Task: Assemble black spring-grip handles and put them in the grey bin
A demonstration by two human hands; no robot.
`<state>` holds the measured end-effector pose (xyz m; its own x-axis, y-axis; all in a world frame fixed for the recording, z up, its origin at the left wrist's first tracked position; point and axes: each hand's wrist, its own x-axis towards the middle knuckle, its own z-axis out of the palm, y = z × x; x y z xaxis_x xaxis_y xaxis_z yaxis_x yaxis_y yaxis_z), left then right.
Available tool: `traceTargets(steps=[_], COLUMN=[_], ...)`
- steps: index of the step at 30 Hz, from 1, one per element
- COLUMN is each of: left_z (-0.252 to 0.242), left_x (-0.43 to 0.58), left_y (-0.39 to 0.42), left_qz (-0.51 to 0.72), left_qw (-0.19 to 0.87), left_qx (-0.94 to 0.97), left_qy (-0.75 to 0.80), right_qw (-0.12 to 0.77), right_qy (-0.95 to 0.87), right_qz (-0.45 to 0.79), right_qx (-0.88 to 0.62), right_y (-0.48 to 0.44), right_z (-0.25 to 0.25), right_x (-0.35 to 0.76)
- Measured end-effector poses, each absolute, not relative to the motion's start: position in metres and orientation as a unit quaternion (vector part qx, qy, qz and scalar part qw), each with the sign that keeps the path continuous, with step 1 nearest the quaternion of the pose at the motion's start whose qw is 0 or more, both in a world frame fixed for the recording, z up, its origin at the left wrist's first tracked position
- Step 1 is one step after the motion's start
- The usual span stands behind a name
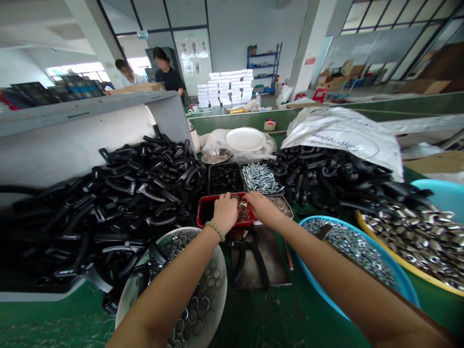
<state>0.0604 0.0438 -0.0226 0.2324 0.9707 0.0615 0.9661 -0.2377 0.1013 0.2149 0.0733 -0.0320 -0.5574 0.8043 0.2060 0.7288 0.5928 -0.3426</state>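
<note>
Both my hands are at the red tray [200,218] in the middle of the bench. My left hand [225,212], with a beaded bracelet at its wrist, reaches over the tray with curled fingers. Opposite it, my right hand [260,207] bends its fingers down at the tray's right end, beside small copper-coloured parts [244,212]. Whatever the fingertips pinch is too small or hidden to make out. Just below lies a black two-legged tool part [250,258] on a flat metal plate [277,270].
Around the tray are black small parts [225,178], silver screws [261,178] and a tray of tiny pieces [281,207]. A white tub of rings [194,309], a blue basin [357,246] and a yellow-rimmed basin [420,241] stand nearer. Black handles [145,188] pile up left. Two people [165,72] are behind.
</note>
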Motion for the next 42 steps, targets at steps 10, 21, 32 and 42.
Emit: traceTargets(steps=[10, 21, 32, 42], left_z=[-0.049, -0.027, -0.066, -0.026], left_x=[0.057, 0.047, 0.053, 0.056], left_y=[-0.079, -0.079, -0.099, 0.054], left_qz=[0.006, 0.195, 0.074, 0.03], left_qw=[0.111, 0.285, 0.074, 0.031], left_qx=[0.779, 0.726, 0.86, 0.828], left_qy=[0.617, 0.595, 0.5, 0.559], right_qw=[0.333, 0.43, 0.327, 0.214], right_qy=[-0.701, -0.368, -0.604, -0.713], right_qz=[0.417, 0.698, 0.475, 0.333], right_qx=[-0.473, -0.438, -0.55, -0.579], right_y=[0.033, -0.035, -0.044, -0.064], right_z=[-0.036, -0.045, -0.062, -0.069], right_x=[0.245, 0.294, 0.292, 0.286])
